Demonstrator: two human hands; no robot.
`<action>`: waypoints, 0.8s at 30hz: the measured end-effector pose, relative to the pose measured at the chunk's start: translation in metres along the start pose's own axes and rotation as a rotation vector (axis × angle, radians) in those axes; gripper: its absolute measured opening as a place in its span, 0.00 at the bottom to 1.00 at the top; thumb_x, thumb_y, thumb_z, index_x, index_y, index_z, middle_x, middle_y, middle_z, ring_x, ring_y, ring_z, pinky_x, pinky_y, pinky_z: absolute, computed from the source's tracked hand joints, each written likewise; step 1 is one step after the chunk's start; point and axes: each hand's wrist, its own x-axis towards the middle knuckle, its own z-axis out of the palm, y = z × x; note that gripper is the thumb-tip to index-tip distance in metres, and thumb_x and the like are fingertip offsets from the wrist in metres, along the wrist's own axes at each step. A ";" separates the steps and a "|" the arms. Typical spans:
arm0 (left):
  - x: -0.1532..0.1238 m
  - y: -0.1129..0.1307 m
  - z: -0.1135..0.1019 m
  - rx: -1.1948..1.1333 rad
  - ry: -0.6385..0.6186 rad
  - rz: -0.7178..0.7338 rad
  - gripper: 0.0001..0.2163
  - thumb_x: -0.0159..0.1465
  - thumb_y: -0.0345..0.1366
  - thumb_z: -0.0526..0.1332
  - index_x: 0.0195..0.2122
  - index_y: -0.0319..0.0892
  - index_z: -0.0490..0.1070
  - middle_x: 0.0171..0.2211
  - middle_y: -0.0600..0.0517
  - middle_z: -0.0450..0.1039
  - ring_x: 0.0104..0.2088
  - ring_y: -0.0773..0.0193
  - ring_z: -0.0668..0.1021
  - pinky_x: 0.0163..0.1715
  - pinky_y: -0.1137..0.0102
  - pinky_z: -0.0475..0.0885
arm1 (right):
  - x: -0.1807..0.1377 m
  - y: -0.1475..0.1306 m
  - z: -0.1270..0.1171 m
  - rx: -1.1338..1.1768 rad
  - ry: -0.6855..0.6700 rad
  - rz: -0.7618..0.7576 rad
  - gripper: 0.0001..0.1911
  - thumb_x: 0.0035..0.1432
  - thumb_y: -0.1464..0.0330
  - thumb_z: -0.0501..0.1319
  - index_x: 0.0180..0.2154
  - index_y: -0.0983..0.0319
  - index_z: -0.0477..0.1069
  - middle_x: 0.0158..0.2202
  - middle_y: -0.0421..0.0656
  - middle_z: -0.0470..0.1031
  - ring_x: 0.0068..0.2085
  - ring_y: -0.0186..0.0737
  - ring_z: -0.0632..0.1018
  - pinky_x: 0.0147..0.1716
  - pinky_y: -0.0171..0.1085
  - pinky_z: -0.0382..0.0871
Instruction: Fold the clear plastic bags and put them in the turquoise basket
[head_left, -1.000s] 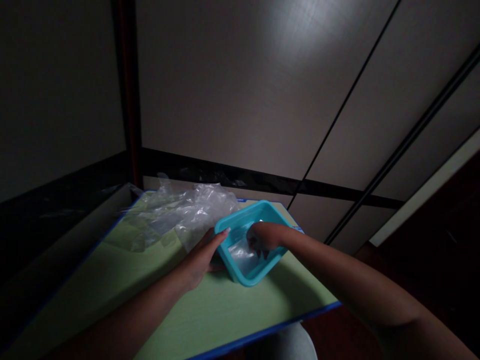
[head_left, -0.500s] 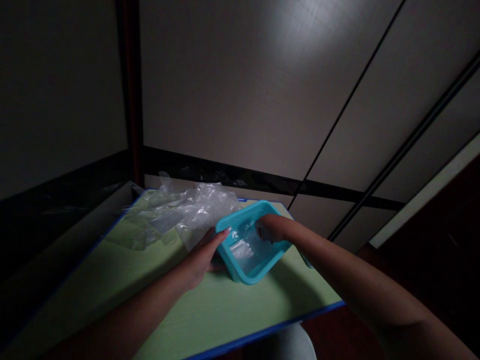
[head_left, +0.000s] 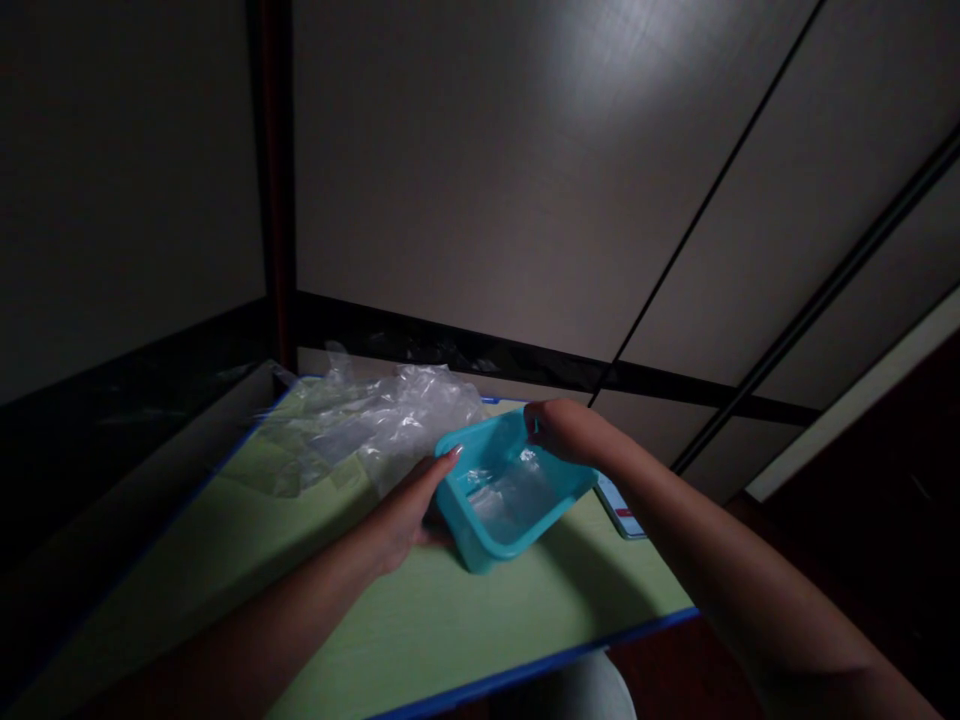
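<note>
A turquoise plastic tub (head_left: 466, 537) sits tilted on the green table (head_left: 360, 640), with clear plastic film (head_left: 504, 497) lying inside it. My left hand (head_left: 405, 515) grips the tub's near-left wall, thumb along the rim. At the tub's far right corner, my right hand (head_left: 566, 432) is closed over the rim.
A heap of crumpled clear plastic bags (head_left: 375, 425) lies at the back of the table, just left of the tub. A phone (head_left: 621, 510) rests by the right edge, beside my right forearm. The table's blue front edge (head_left: 525, 668) is near. Dark wall panels rise behind.
My right hand came up out of the tub's inside and closed on its far right rim. The tub tipped and shifted slightly; the phone is now uncovered.
</note>
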 end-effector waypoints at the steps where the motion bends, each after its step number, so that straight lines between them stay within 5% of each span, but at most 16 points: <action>1: 0.001 0.001 -0.001 -0.010 0.007 -0.013 0.29 0.53 0.59 0.59 0.50 0.47 0.66 0.45 0.43 0.74 0.44 0.46 0.76 0.32 0.53 0.75 | -0.004 0.002 -0.004 0.001 0.070 0.022 0.10 0.56 0.63 0.59 0.38 0.61 0.71 0.33 0.45 0.76 0.32 0.39 0.74 0.26 0.31 0.59; 3: 0.001 0.004 -0.002 -0.025 0.030 -0.021 0.30 0.52 0.60 0.58 0.51 0.46 0.65 0.45 0.42 0.74 0.44 0.45 0.76 0.32 0.52 0.75 | -0.016 0.005 -0.012 0.064 0.171 0.031 0.14 0.58 0.58 0.56 0.38 0.61 0.71 0.33 0.44 0.75 0.31 0.38 0.74 0.26 0.32 0.59; 5: 0.000 0.009 -0.002 -0.031 0.058 -0.008 0.32 0.52 0.61 0.58 0.51 0.46 0.65 0.47 0.41 0.72 0.45 0.44 0.75 0.33 0.51 0.75 | -0.034 0.005 -0.016 0.184 0.201 -0.122 0.18 0.58 0.54 0.55 0.38 0.61 0.71 0.36 0.44 0.75 0.32 0.37 0.74 0.29 0.32 0.61; 10: -0.003 0.016 -0.001 -0.079 0.090 -0.012 0.33 0.51 0.62 0.57 0.52 0.45 0.64 0.49 0.39 0.70 0.46 0.44 0.74 0.35 0.51 0.74 | -0.072 -0.009 -0.002 0.285 0.074 -0.385 0.25 0.52 0.51 0.60 0.46 0.60 0.68 0.44 0.46 0.73 0.41 0.44 0.75 0.37 0.35 0.64; 18: 0.003 0.013 -0.005 -0.095 -0.002 0.044 0.31 0.56 0.62 0.51 0.50 0.42 0.63 0.42 0.42 0.72 0.35 0.54 0.78 0.37 0.55 0.74 | -0.063 -0.010 0.046 0.130 0.201 -0.206 0.08 0.60 0.64 0.55 0.36 0.60 0.68 0.37 0.45 0.74 0.34 0.40 0.76 0.31 0.34 0.63; 21: 0.010 0.017 -0.014 0.079 0.139 0.295 0.25 0.62 0.57 0.46 0.47 0.40 0.63 0.38 0.44 0.72 0.33 0.58 0.79 0.38 0.59 0.74 | -0.050 0.016 0.050 0.215 0.322 -0.049 0.10 0.61 0.62 0.52 0.36 0.60 0.67 0.37 0.44 0.74 0.29 0.36 0.75 0.28 0.33 0.62; 24: 0.018 0.024 -0.027 0.296 0.345 0.520 0.18 0.61 0.51 0.51 0.41 0.42 0.64 0.39 0.47 0.71 0.39 0.57 0.77 0.42 0.61 0.71 | -0.031 0.049 0.054 0.165 0.382 0.084 0.12 0.61 0.60 0.52 0.35 0.61 0.67 0.36 0.44 0.74 0.24 0.34 0.74 0.25 0.33 0.60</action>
